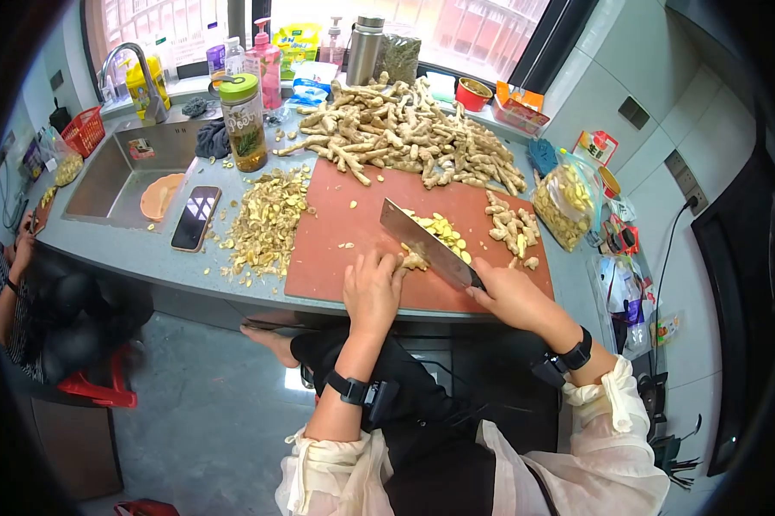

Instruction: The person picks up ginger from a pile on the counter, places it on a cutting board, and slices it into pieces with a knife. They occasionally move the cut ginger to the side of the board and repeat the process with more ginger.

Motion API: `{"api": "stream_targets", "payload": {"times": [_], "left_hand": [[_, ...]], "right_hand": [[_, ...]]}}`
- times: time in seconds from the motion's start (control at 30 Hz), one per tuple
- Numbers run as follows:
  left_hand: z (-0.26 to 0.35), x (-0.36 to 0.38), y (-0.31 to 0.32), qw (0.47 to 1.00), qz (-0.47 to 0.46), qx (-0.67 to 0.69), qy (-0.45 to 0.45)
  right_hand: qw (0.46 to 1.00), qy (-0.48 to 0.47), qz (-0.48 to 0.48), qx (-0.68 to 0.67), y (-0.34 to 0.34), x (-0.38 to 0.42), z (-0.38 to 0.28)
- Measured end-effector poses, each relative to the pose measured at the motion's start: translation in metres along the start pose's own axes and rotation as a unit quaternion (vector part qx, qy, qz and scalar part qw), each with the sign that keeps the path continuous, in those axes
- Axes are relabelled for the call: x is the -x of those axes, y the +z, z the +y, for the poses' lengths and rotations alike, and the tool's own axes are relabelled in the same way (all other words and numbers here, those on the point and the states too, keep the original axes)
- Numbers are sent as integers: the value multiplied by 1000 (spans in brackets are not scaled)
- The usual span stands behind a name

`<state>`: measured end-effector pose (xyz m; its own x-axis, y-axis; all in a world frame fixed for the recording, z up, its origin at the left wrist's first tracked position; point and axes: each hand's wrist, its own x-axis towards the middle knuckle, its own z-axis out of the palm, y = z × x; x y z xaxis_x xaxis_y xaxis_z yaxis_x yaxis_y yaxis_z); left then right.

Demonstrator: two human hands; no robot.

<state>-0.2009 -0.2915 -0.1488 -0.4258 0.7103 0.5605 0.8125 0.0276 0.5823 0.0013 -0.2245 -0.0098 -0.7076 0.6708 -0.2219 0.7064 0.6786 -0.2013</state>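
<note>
My right hand [512,297] grips the handle of a cleaver [426,243], whose broad blade angles up to the left over a red-brown cutting board [336,267]. My left hand [373,288] rests on the board with its fingers pressed on a piece of ginger [415,260] right beside the blade. Yellow ginger slices [443,232] lie behind the blade. A few whole pieces [512,228] sit at the board's right side. A big heap of ginger roots [409,133] lies on the counter behind the board.
A heap of cut ginger scraps [267,224] lies left of the board, next to a phone [196,218]. The sink [121,176] holds an orange dish [159,196]. A jar [244,120], bottles and a bag of ginger [563,202] stand around. Another person [26,301] sits at the left.
</note>
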Motion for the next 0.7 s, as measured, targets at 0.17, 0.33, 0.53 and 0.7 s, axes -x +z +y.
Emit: {"api": "stream_targets", "payload": {"times": [0.17,0.33,0.53,0.7], "left_hand": [[-2,0,3,1000,-5,2,1],[-3,1,3,1000,0,-1,11],[-2,1,3,1000,-1,-21,11],[-1,2,3,1000,5,-16,11]], "right_hand": [[1000,-23,6,20,3,-11,1],[999,-32,28,11,13,-45,-7],[998,-40,38,-1,15,-57,-4],[1000,-4,8,-16,13,-46,-16]]}}
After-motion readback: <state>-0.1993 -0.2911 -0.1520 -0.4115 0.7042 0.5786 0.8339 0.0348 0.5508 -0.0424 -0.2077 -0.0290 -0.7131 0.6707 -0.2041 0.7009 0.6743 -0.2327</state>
